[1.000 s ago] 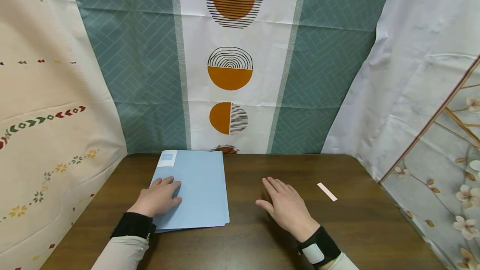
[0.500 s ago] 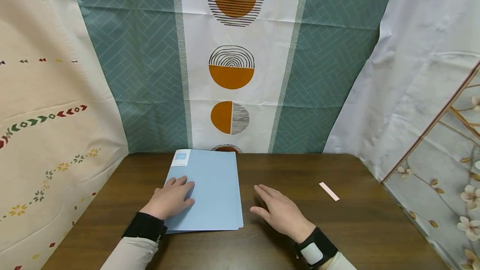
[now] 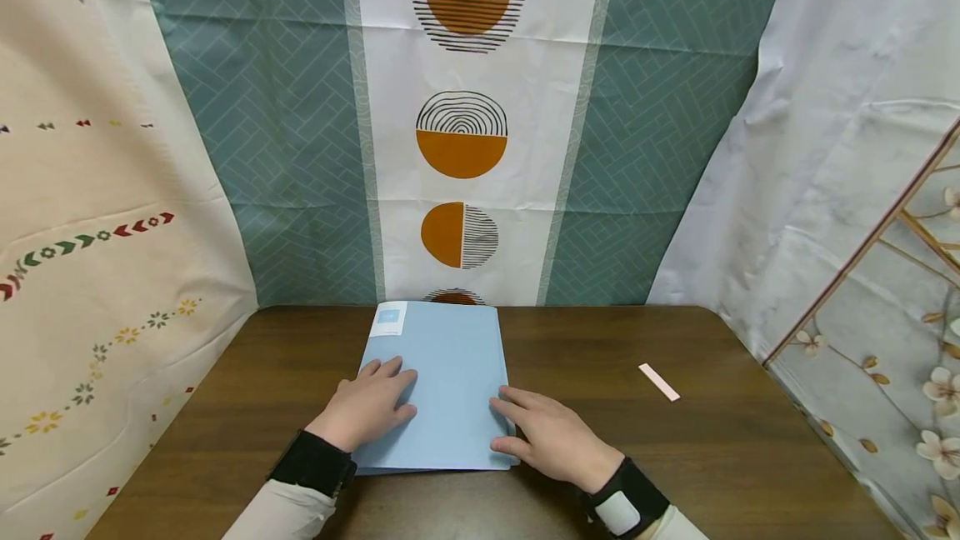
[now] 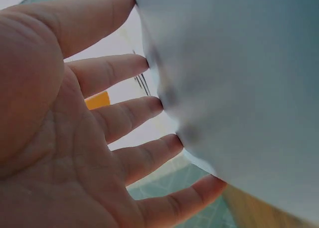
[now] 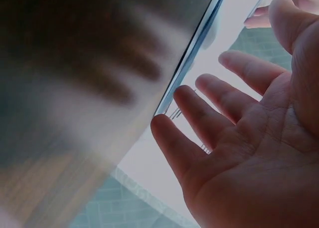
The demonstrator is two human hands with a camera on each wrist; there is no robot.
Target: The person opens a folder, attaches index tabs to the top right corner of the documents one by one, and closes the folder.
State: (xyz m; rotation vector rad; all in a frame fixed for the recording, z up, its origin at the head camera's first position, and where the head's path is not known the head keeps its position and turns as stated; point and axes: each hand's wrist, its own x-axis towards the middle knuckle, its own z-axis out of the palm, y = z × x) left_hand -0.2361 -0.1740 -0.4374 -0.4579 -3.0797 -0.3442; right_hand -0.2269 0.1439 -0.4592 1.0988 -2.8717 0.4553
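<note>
A light blue folder (image 3: 450,390) with a white label (image 3: 388,318) at its top left corner lies flat on the brown table. On its left part rests my left hand (image 3: 363,408), fingers spread; the left wrist view shows the fingertips (image 4: 172,143) touching the pale cover. At the folder's right edge is my right hand (image 3: 551,436), its fingers extended over the border. In the right wrist view the slightly bent fingers (image 5: 192,113) stand beside the folder's edge (image 5: 192,51); whether they press on it I cannot tell.
A small pale pink strip (image 3: 659,382) lies on the table (image 3: 720,457) right of my right hand. Patterned cloths hang behind the table (image 3: 300,140) and along the left (image 3: 112,290) and right sides (image 3: 885,273).
My left hand has slid the folder rightward across the table. The right hand has come slightly left and lower, and the folder's right edge now lies under its fingers.
</note>
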